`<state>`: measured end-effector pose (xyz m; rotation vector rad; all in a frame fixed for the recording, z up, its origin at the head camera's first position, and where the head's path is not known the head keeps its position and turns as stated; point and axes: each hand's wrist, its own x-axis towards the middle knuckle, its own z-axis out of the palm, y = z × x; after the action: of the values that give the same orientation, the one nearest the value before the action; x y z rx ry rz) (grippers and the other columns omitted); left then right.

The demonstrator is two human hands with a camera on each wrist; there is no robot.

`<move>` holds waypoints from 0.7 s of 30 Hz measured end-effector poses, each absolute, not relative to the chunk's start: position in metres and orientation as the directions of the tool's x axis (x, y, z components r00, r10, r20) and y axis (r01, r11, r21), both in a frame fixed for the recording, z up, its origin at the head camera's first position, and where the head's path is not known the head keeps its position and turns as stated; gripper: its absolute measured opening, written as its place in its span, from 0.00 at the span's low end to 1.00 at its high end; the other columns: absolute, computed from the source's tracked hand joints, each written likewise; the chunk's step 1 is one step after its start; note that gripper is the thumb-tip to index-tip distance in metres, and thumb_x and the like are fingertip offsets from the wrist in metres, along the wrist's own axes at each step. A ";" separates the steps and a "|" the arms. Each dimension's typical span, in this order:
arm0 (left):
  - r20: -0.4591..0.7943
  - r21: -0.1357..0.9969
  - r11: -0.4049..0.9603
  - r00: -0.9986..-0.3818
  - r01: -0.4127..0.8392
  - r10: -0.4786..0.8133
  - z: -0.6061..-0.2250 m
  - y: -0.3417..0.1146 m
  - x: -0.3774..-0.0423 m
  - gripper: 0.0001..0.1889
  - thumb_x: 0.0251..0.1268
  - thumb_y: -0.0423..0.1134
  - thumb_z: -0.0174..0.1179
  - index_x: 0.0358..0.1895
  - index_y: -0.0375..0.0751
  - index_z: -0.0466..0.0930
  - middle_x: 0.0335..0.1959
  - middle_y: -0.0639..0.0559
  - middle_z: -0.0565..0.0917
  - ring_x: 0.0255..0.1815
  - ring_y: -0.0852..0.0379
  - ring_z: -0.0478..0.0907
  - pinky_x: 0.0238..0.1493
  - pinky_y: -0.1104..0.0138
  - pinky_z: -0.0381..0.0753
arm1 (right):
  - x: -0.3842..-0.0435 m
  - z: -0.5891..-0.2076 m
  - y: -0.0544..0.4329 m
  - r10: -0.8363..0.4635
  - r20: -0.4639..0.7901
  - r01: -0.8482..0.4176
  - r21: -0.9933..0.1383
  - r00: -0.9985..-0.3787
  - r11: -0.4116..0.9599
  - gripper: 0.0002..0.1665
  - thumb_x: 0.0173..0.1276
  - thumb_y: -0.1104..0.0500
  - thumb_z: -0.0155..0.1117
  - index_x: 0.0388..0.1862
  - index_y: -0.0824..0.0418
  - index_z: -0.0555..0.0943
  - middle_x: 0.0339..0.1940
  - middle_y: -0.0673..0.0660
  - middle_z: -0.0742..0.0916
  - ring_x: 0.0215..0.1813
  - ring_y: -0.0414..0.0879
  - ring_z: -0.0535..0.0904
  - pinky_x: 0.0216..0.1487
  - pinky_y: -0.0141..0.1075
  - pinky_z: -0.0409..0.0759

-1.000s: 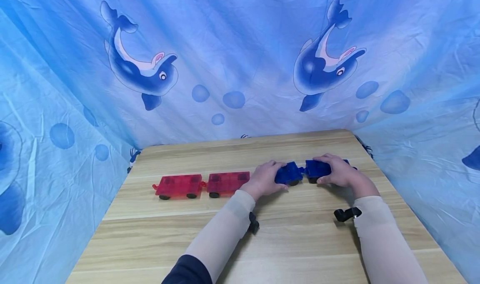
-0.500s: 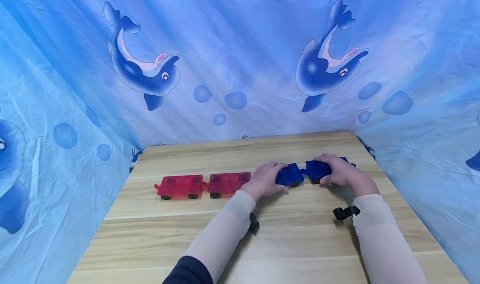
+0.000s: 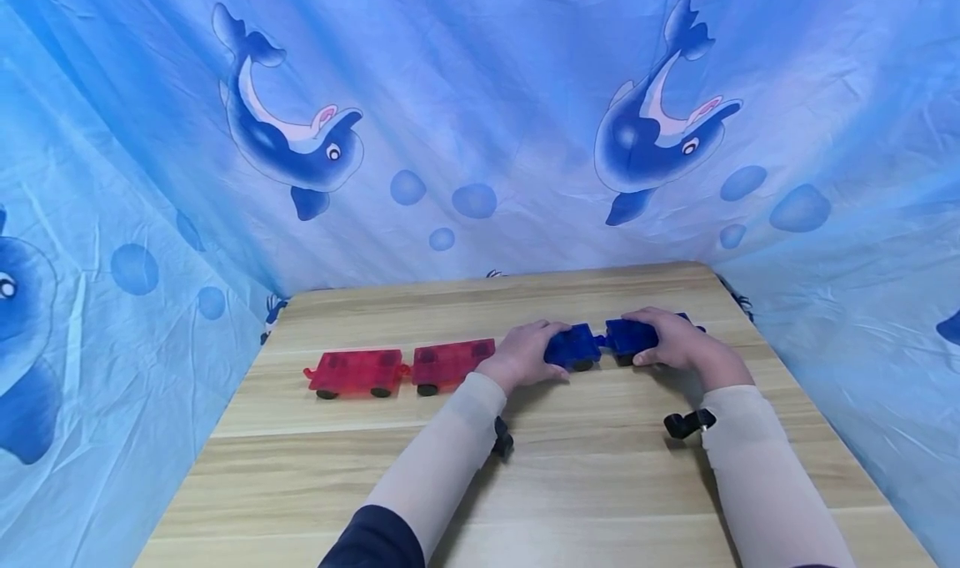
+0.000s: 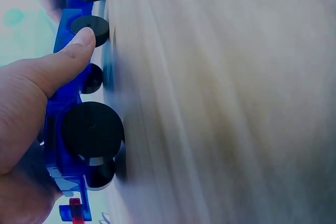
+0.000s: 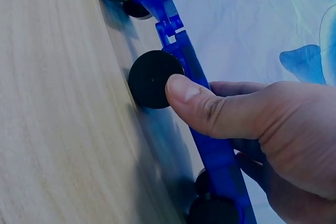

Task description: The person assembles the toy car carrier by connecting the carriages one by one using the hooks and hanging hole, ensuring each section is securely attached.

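Four-wheeled toy train cars stand in a row, two translucent red and two blue. My left hand (image 3: 522,356) grips the left blue car (image 3: 573,347), its thumb by a black wheel (image 4: 90,29) in the left wrist view. My right hand (image 3: 675,341) holds the right blue car (image 3: 628,334), with the thumb against a wheel (image 5: 155,80) in the right wrist view. A hook coupling (image 5: 169,27) joins the two blue cars. A red hook (image 4: 76,211) meets the left blue car's end. The near red car (image 3: 452,364) sits slightly angled, partly behind my left arm.
The outer red car (image 3: 356,372) stands at the left, linked to its neighbour. A wood-grain table (image 3: 585,485) carries everything. Blue dolphin-print cloth (image 3: 480,134) hangs behind and on both sides. A black wrist mount (image 3: 688,424) sticks out from the right sleeve.
Both hands and the blue cars have shifted slightly left. The right end of the red car nearest my left hand has swung a little toward the back.
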<state>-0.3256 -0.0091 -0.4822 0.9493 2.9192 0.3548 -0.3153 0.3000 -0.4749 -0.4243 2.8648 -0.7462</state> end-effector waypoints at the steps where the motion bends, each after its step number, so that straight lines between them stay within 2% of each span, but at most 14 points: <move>1: 0.022 0.233 0.784 -0.809 0.575 0.587 -0.482 -0.010 -0.326 0.47 0.59 0.66 0.73 0.81 0.62 0.64 0.74 0.53 0.74 0.73 0.49 0.72 0.74 0.51 0.70 | -0.316 -0.475 0.300 -0.306 -0.075 -0.230 -0.497 -0.949 0.836 0.53 0.62 0.54 0.82 0.82 0.59 0.67 0.80 0.72 0.65 0.78 0.76 0.59 0.73 0.70 0.61; 12: 0.033 0.199 0.786 -0.806 0.585 0.592 -0.481 -0.011 -0.325 0.46 0.61 0.66 0.72 0.81 0.61 0.64 0.74 0.53 0.74 0.73 0.49 0.72 0.75 0.51 0.68 | -0.315 -0.472 0.296 -0.310 -0.069 -0.243 -0.473 -0.948 0.847 0.52 0.62 0.53 0.82 0.81 0.60 0.67 0.79 0.74 0.66 0.77 0.77 0.60 0.72 0.71 0.61; 21: 0.049 0.148 0.786 -0.798 0.600 0.600 -0.486 -0.011 -0.324 0.45 0.64 0.66 0.68 0.82 0.60 0.63 0.76 0.53 0.71 0.77 0.49 0.67 0.77 0.50 0.64 | -0.310 -0.473 0.295 -0.347 -0.063 -0.283 -0.454 -0.936 0.845 0.51 0.66 0.55 0.79 0.82 0.62 0.64 0.81 0.75 0.61 0.79 0.78 0.53 0.72 0.73 0.58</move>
<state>-0.3243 -0.0106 -0.4862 0.9976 2.9684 0.2461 -0.3096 0.2947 -0.4729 -0.4941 2.8792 -0.6751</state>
